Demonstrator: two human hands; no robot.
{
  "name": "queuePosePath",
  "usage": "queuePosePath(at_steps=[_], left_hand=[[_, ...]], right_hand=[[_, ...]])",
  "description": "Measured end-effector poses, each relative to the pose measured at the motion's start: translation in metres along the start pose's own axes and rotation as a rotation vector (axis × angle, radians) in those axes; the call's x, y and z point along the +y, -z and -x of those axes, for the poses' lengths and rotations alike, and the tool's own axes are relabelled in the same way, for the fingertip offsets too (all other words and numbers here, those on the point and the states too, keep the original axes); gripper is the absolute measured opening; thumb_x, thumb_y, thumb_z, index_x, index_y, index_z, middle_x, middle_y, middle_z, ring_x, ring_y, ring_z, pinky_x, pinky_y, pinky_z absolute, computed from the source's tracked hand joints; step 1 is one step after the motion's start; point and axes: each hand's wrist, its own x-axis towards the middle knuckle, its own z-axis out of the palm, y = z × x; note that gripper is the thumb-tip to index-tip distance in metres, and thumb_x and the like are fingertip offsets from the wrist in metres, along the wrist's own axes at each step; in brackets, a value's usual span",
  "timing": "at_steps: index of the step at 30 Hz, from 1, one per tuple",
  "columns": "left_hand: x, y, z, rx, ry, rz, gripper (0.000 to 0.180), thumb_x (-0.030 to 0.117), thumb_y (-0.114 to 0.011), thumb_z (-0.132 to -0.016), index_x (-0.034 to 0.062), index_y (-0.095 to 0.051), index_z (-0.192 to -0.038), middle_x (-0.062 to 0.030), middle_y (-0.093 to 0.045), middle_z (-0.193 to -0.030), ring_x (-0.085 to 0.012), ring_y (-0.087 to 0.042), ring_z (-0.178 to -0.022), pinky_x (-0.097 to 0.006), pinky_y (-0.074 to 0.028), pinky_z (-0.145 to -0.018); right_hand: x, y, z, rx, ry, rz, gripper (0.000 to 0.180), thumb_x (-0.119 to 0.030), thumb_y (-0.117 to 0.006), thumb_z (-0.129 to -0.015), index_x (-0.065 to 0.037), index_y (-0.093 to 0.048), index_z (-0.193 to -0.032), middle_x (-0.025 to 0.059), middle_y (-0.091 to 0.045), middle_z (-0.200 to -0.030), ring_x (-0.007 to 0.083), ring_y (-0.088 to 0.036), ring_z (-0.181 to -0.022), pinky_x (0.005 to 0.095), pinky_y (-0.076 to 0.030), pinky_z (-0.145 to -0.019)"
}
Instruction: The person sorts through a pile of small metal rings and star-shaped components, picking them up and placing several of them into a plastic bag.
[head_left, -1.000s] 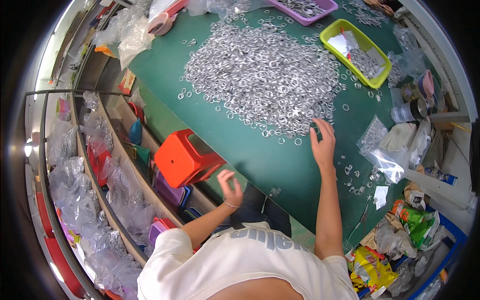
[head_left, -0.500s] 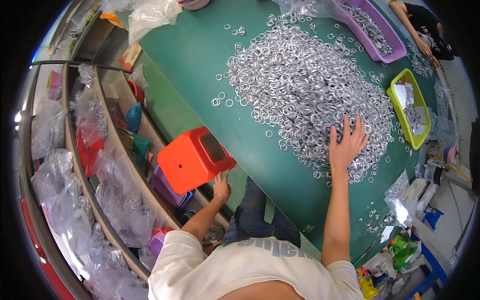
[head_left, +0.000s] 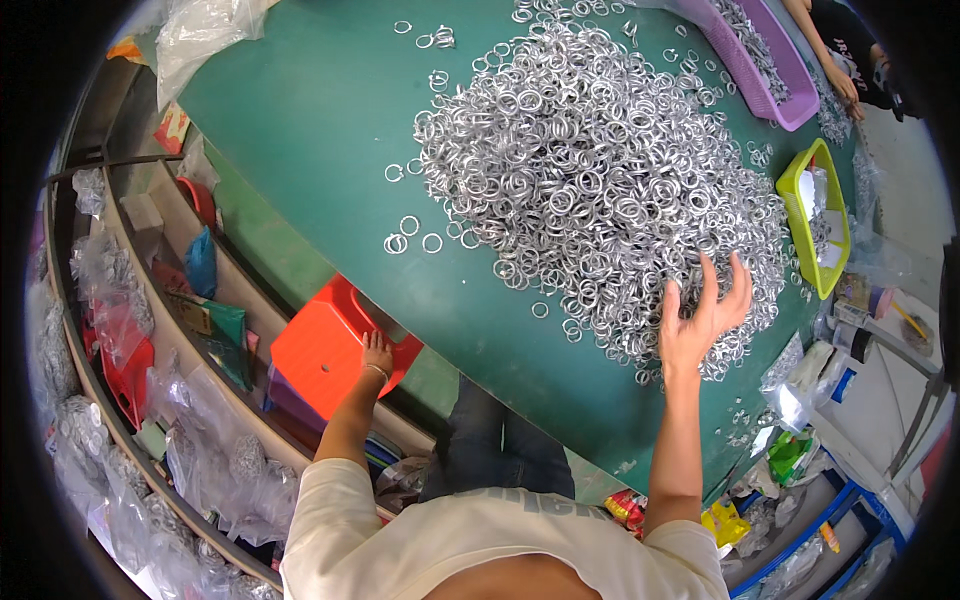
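Note:
A large heap of silver metal rings [head_left: 600, 150] covers much of the green table [head_left: 310, 130]. My right hand [head_left: 700, 325] is over the heap's near right edge, its fingers spread and slightly curled, with nothing visible in them. Whether its fingertips touch the rings is hard to tell. Below the table's left edge stands a red plastic stool [head_left: 318, 350]. My left hand [head_left: 376, 357] rests on the stool's edge with its fingers stretched out; its palm's underside is hidden.
A purple basket [head_left: 775, 75] of metal parts and a yellow-green basket [head_left: 822, 255] stand at the right. A co-worker's hand [head_left: 850, 100] is beyond them. Shelves with plastic bags of parts [head_left: 235, 455] line the left. Loose rings [head_left: 410, 235] lie left of the heap.
My left hand has moved from beside the stool's near corner onto it. My right hand has shifted slightly nearer me, fingers more curled. The whole view has turned a little.

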Motion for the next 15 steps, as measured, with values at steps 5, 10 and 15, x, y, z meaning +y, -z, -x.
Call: queuePosePath(at_steps=[5, 10, 15], left_hand=[[-0.011, 0.002, -0.012, 0.097, -0.061, -0.147, 0.053, 0.033, -0.040, -0.086, 0.0086, -0.045, -0.132, -0.0167, -0.022, -0.148, -0.0326, -0.012, -0.139, -0.057, -0.004, -0.109], [-0.044, -0.023, -0.064, 0.048, -0.163, 0.033, 0.061, 0.039, -0.043, -0.084, 0.0075, -0.040, -0.136, -0.0142, -0.021, -0.149, -0.0316, -0.011, -0.139, -0.057, -0.004, -0.109], [0.003, -0.013, -0.065, 0.158, -0.182, 0.116, 0.063, 0.045, -0.052, -0.078, 0.0043, -0.052, -0.126, -0.0168, -0.038, -0.139, -0.0332, -0.024, -0.134, -0.056, -0.005, -0.109]], right_hand=[[-0.003, -0.009, 0.002, -0.128, 0.046, 0.062, 0.051, -0.032, -0.068, -0.077, -0.014, -0.055, -0.123, 0.0128, -0.038, -0.138, 0.0430, -0.031, -0.125, 0.0527, -0.026, -0.101], [-0.004, -0.002, 0.025, -0.115, 0.048, 0.096, 0.049, -0.025, -0.066, -0.079, -0.012, -0.054, -0.124, 0.0203, -0.038, -0.135, 0.0375, -0.040, -0.117, 0.0487, -0.030, -0.098], [0.004, 0.003, 0.056, -0.152, 0.061, 0.101, 0.047, -0.022, -0.066, -0.079, -0.007, -0.053, -0.122, 0.0181, -0.044, -0.128, 0.0341, -0.044, -0.110, 0.0465, -0.032, -0.093]])
